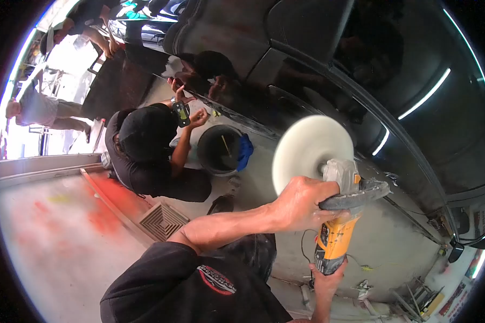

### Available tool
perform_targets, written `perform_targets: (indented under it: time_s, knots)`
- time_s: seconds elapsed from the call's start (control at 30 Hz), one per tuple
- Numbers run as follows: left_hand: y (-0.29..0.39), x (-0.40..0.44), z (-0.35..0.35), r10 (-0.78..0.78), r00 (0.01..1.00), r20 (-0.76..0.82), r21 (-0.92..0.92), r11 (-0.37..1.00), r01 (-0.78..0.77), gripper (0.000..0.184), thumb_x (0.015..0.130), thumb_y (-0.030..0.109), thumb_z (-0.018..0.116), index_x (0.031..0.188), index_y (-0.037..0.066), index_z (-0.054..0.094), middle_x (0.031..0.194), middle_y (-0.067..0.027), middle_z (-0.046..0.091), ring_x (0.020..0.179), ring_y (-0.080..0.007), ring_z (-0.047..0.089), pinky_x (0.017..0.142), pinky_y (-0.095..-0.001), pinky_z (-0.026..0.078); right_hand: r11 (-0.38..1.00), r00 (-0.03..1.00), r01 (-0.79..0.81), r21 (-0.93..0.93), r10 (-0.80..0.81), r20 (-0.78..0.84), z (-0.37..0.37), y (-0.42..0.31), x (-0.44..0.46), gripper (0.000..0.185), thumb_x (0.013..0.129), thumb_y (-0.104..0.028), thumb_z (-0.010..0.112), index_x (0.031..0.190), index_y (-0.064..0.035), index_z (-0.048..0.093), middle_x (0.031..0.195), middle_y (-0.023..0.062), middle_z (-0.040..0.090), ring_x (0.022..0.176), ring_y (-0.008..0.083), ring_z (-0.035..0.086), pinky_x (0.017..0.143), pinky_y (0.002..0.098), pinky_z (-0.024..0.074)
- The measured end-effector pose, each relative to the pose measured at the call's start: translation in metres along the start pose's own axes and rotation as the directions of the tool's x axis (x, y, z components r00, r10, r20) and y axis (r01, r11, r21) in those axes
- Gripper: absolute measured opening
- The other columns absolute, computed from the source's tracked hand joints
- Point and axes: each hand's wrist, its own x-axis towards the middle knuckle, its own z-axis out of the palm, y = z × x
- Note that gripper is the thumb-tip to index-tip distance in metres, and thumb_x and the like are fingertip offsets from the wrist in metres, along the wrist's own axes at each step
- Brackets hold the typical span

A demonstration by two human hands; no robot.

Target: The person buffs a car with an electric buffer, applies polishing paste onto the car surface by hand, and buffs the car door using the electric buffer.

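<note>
A yellow and black polisher is held in both hands in front of the black car. My left hand is wrapped round its black loop handle, close behind the head. Lower down, my right hand grips the rear of the yellow body. Its round white buffing pad is smeared by motion. The pad overlaps the car's lower side; whether it touches the paint I cannot tell. Plastic wrap covers the polisher's head, and a thin dark cord hangs beside the body.
At left, a person in a black cap crouches by the car, beside a black bucket with a blue cloth on its rim. Other people stand behind. A floor grate lies near red-stained floor. Tools and boards lie lower right.
</note>
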Motion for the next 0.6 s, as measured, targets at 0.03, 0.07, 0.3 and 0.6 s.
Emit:
perform_targets:
  time_s: [0.03, 0.07, 0.3, 0.6]
  knots:
    - [0.0, 0.003, -0.002, 0.007, 0.999, -0.036, -0.012, 1.0, -0.008, 0.027, 0.075, 0.017, 0.085, 0.08, -0.001, 0.064, 0.066, -0.015, 0.064, 0.059, -0.0275, 0.068, 0.052, -0.0339, 0.051, 0.997, 0.999, 0.032, -0.066, -0.033, -0.006, -0.009, -0.003, 0.002, 0.1, 0.058, -0.001, 0.09, 0.142, -0.0008, 0.036, 0.122, 0.0205, 0.06, 0.114, 0.0317, 0.058, 0.1, 0.0401, 0.0433]
    - [0.002, 0.003, -0.006, -0.022, 0.999, -0.05, -0.026, 0.999, 0.021, 0.027, 0.075, 0.016, 0.085, 0.08, -0.001, 0.064, 0.066, -0.015, 0.064, 0.059, -0.0263, 0.068, 0.052, -0.0337, 0.051, 0.989, 0.998, 0.067, -0.132, -0.069, -0.011, -0.016, -0.006, 0.004, 0.102, 0.057, -0.005, 0.091, 0.142, -0.0025, 0.036, 0.12, 0.0224, 0.061, 0.112, 0.0347, 0.06, 0.097, 0.0419, 0.0454]
    - [0.017, 0.012, -0.046, -0.109, 0.978, -0.176, -0.106, 0.99, 0.091, 0.027, 0.077, 0.018, 0.085, 0.082, -0.001, 0.065, 0.064, -0.0133, 0.065, 0.058, -0.0176, 0.068, 0.05, -0.0324, 0.05, 0.967, 0.972, 0.227, -0.117, -0.217, 0.095, -0.042, -0.07, 0.018, 0.095, 0.06, -0.001, 0.089, 0.14, -0.0004, 0.038, 0.116, 0.0151, 0.064, 0.106, 0.0244, 0.062, 0.096, 0.0364, 0.0465]
    - [0.048, -0.005, -0.099, -0.229, 0.927, -0.297, -0.162, 0.969, 0.187, 0.027, 0.081, 0.021, 0.083, 0.087, -0.001, 0.067, 0.069, -0.0098, 0.066, 0.063, -0.0074, 0.06, 0.053, -0.0284, 0.047, 0.907, 0.894, 0.395, -0.147, -0.342, 0.288, -0.068, -0.157, 0.016, 0.092, 0.058, 0.0, 0.089, 0.137, -0.0005, 0.042, 0.11, 0.0146, 0.068, 0.099, 0.0222, 0.065, 0.091, 0.0359, 0.0511]
